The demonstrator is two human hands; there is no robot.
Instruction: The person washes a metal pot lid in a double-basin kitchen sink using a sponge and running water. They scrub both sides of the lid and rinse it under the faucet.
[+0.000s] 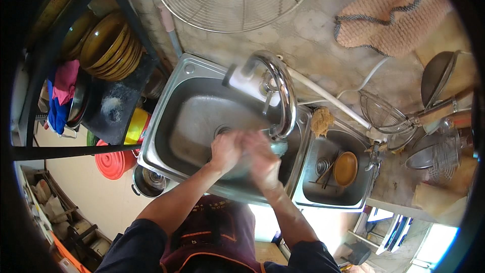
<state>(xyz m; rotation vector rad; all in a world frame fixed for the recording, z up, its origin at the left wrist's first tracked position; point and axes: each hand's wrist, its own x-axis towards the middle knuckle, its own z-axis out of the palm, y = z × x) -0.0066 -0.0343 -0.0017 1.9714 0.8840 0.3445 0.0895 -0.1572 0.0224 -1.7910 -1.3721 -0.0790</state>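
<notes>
Over the large stainless steel sink basin (189,110), my left hand (226,152) and my right hand (262,157) meet close together below the spout of a chrome gooseneck faucet (291,102). Both are blurred by motion, with fingers bent. Whether anything lies between them cannot be made out. A pale teal translucent patch (279,147) shows just right of my right hand; its nature is unclear. The faucet rises from a white housing (250,83) at the sink's back edge. Part of the drain (222,129) is visible beyond my left hand.
The smaller right basin (322,193) holds a brown bowl (345,168) and chopsticks (325,174). A fibrous scrubber (322,120) sits by its back corner. Wire strainers (386,112) crowd the right. Stacked bowls (110,49) fill a black rack at left, above a red lidded bucket (113,161).
</notes>
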